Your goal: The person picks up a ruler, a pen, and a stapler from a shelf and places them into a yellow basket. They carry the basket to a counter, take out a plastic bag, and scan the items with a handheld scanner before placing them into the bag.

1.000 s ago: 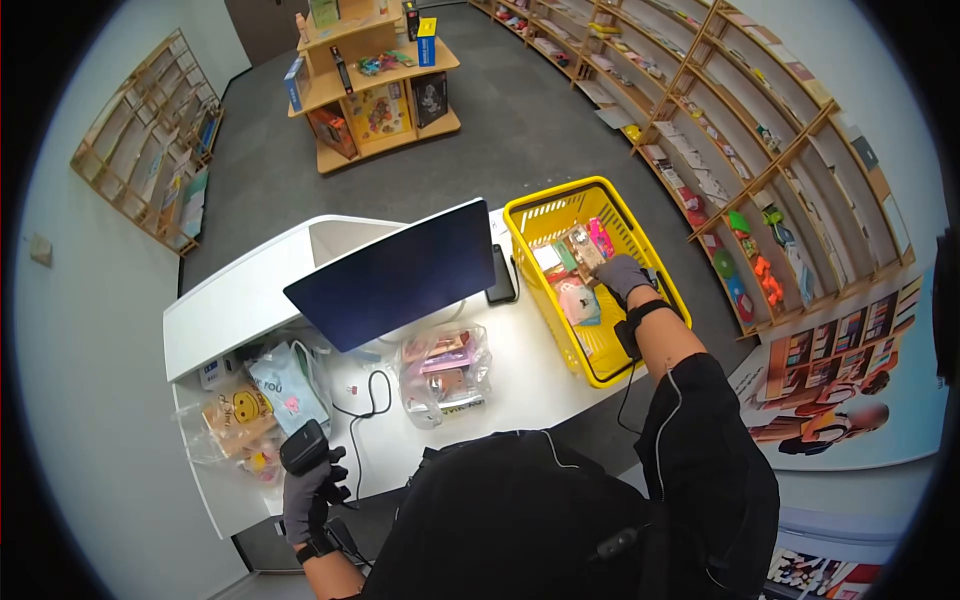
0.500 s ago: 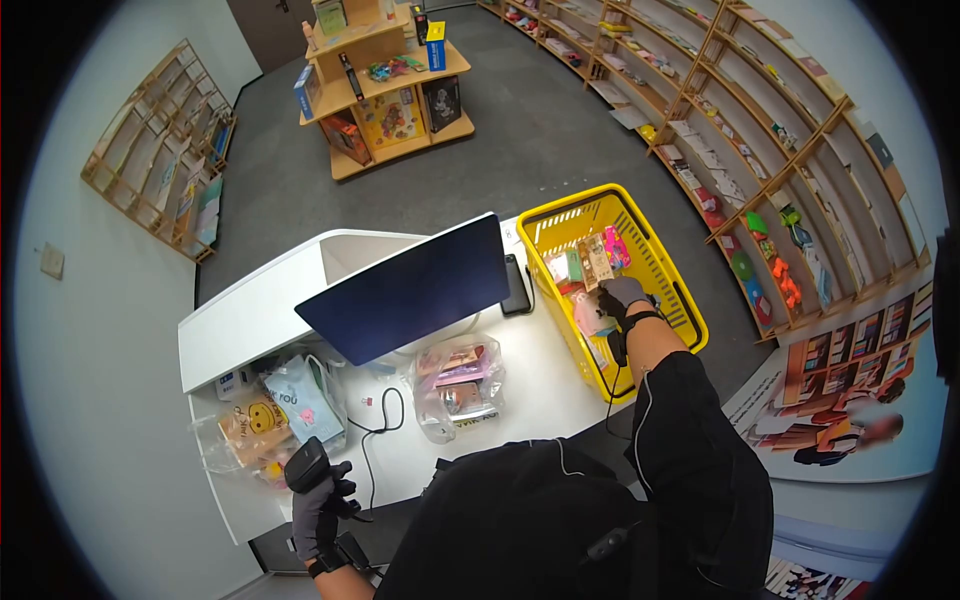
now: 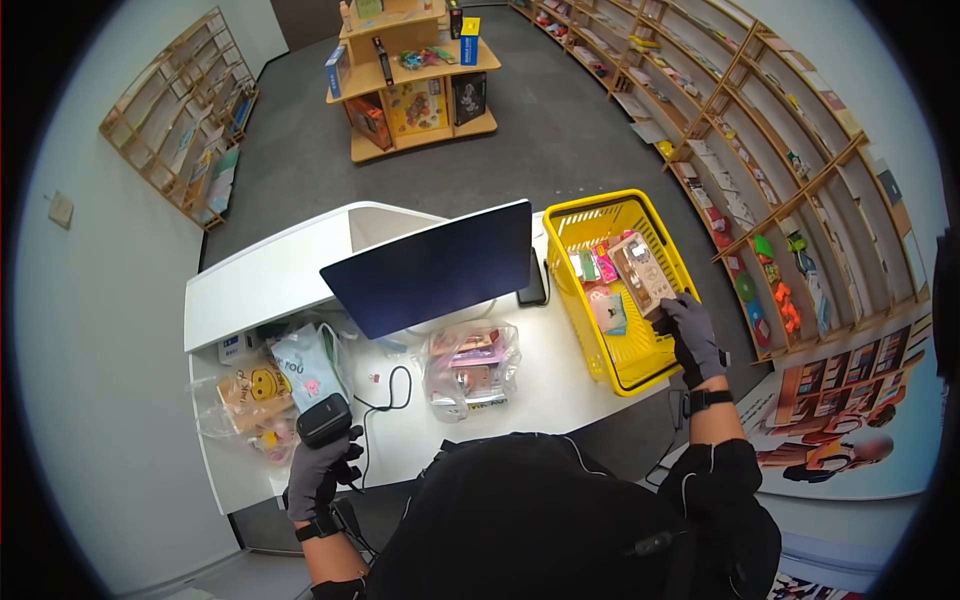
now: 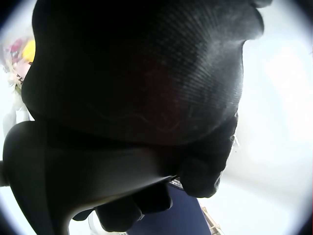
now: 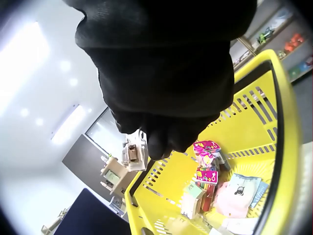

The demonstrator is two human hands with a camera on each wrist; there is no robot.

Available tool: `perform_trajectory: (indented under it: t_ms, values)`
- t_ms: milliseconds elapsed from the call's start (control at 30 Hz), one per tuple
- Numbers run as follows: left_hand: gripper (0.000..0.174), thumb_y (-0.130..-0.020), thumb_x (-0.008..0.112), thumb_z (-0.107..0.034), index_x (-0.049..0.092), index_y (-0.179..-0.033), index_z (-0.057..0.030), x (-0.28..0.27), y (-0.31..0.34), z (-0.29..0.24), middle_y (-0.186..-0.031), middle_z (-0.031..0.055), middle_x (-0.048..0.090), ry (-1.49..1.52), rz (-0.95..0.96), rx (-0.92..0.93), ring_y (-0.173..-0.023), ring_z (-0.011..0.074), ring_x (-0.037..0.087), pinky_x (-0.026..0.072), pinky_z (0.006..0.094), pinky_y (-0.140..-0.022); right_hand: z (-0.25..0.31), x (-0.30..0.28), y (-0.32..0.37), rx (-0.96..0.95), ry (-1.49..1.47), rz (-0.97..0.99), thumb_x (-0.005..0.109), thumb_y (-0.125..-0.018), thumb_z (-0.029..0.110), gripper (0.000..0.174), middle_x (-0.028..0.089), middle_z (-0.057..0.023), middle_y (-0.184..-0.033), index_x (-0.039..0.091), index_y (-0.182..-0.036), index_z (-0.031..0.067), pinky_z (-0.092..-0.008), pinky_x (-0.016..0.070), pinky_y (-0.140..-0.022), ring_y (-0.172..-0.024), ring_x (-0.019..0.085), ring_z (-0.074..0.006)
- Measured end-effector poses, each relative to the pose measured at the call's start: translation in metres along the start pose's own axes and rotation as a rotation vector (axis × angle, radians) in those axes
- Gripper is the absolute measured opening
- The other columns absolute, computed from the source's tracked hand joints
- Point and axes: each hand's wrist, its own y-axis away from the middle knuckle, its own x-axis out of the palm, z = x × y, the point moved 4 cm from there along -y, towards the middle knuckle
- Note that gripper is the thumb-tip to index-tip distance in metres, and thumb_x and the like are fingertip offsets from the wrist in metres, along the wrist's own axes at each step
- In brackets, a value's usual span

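Observation:
In the head view the right hand (image 3: 692,338), in a grey and black glove, pinches the lower end of a brown and white box (image 3: 641,272) above the yellow basket (image 3: 597,357). Small packets, among them a pink one (image 3: 605,262) and a pale pouch (image 3: 606,311), lie in the basket. At the lower left the left hand (image 3: 322,470) grips a black handheld device (image 3: 324,420). The left wrist view shows its dark glove (image 4: 142,73) closely, fingers curled round the device's handle (image 4: 98,166). In the right wrist view the box (image 5: 135,151) juts out beyond the fingertips.
A monitor (image 3: 430,268) stands on the white desk (image 3: 555,385), with a black phone-like object (image 3: 532,280) behind its right edge. A clear bag of boxed items (image 3: 470,370) lies mid-desk. More bags (image 3: 262,395) are at the left, near a black cable (image 3: 400,390).
The right hand has come up and back towards the basket's near right edge, lifting the brown and white box off the other packets. The left hand still holds the device.

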Motion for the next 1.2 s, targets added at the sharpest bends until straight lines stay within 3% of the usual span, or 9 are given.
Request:
perform_trajectory:
  t_ms: [100,200,233,333,500,633,700,800,1200]
  values:
    - [0.053,-0.091,0.082,-0.015,0.064,-0.14,-0.0045,0.007,0.001,-0.009,-0.118,0.0131,0.079,-0.04,0.04,0.017,-0.088,0.0196,0.076,0.0611,0.0347,-0.058,0.015,0.005,0.035,-0.047,0.082,0.024,0.074,-0.098,0.01,0.018,0.078,-0.0111,-0.092,0.073,-0.113,-0.0008,-0.0322,0.0586,-0.072,-0.084,0.076,-0.0185]
    - [0.049,-0.091,0.084,-0.014,0.068,-0.135,-0.0037,0.015,0.002,-0.017,-0.116,0.0111,0.08,-0.092,0.089,0.058,-0.091,0.0181,0.076,0.0609,0.0335,-0.063,0.048,0.028,0.069,-0.714,0.496,0.096,0.078,-0.093,0.002,0.025,0.079,-0.0096,-0.105,0.073,-0.117,0.0017,-0.0331,0.0594,-0.076,-0.09,0.077,-0.0217]
    - [0.045,-0.091,0.085,-0.015,0.071,-0.132,-0.0035,0.019,0.0,-0.021,-0.115,0.0095,0.08,-0.126,0.121,0.095,-0.093,0.0171,0.076,0.0604,0.0326,-0.067,0.06,0.036,0.078,-0.713,0.498,0.094,0.078,-0.093,0.002,0.025,0.079,-0.0096,-0.105,0.073,-0.117,0.0017,-0.0331,0.0594,-0.076,-0.09,0.077,-0.0217]
    - [0.042,-0.09,0.086,-0.015,0.074,-0.129,-0.003,0.027,0.003,-0.028,-0.114,0.0078,0.08,-0.161,0.161,0.135,-0.095,0.0158,0.075,0.0599,0.031,-0.071,0.108,0.074,0.112,-1.16,0.938,0.118,0.082,-0.083,-0.003,0.041,0.078,-0.0089,-0.113,0.075,-0.122,0.0082,-0.0383,0.0592,-0.086,-0.099,0.075,-0.0294]
    - [0.048,-0.087,0.085,-0.011,0.071,-0.132,-0.0024,0.023,0.02,-0.026,-0.113,0.0097,0.081,-0.163,0.16,0.145,-0.093,0.0161,0.077,0.0616,0.0286,-0.072,0.122,0.108,0.139,-1.183,1.032,0.115,0.082,-0.077,-0.002,0.048,0.076,-0.0084,-0.123,0.076,-0.123,0.013,-0.0415,0.0572,-0.093,-0.109,0.073,-0.0337]
    - [0.048,-0.086,0.085,-0.01,0.071,-0.131,-0.0027,0.04,0.034,-0.04,-0.111,0.0097,0.081,-0.189,0.18,0.089,-0.09,0.0147,0.077,0.0614,0.0282,-0.071,0.119,0.129,0.15,-1.174,1.029,0.193,0.084,-0.077,0.001,0.048,0.075,-0.0059,-0.128,0.076,-0.122,0.0147,-0.0416,0.0555,-0.096,-0.112,0.072,-0.0301]
    - [0.048,-0.085,0.086,-0.01,0.072,-0.13,-0.0029,0.054,0.038,-0.047,-0.11,0.0092,0.081,-0.199,0.171,0.052,-0.089,0.0138,0.076,0.061,0.0282,-0.071,0.118,0.148,0.158,-1.239,1.043,0.224,0.084,-0.076,0.004,0.048,0.075,-0.0016,-0.126,0.076,-0.121,0.0185,-0.0401,0.0565,-0.093,-0.107,0.072,-0.0274]
    - [0.049,-0.083,0.089,-0.014,0.072,-0.127,-0.0031,0.068,0.047,-0.056,-0.107,0.0071,0.08,-0.48,0.366,0.179,-0.085,0.0104,0.073,0.0587,0.0275,-0.071,0.114,0.18,0.179,-1.286,1.006,0.294,0.084,-0.076,0.006,0.045,0.075,-0.0003,-0.125,0.077,-0.118,0.0198,-0.0393,0.0568,-0.092,-0.105,0.072,-0.0258]
    - [0.044,-0.079,0.091,-0.019,0.075,-0.117,-0.0051,0.105,0.05,-0.061,-0.091,-0.001,0.076,-0.513,0.453,0.382,-0.075,0.0064,0.066,0.0557,0.0271,-0.068,0.135,0.198,0.198,-1.348,0.918,0.407,0.084,-0.074,0.003,0.037,0.077,-0.0007,-0.12,0.077,-0.107,0.0193,-0.0384,0.0563,-0.092,-0.103,0.072,-0.0243]
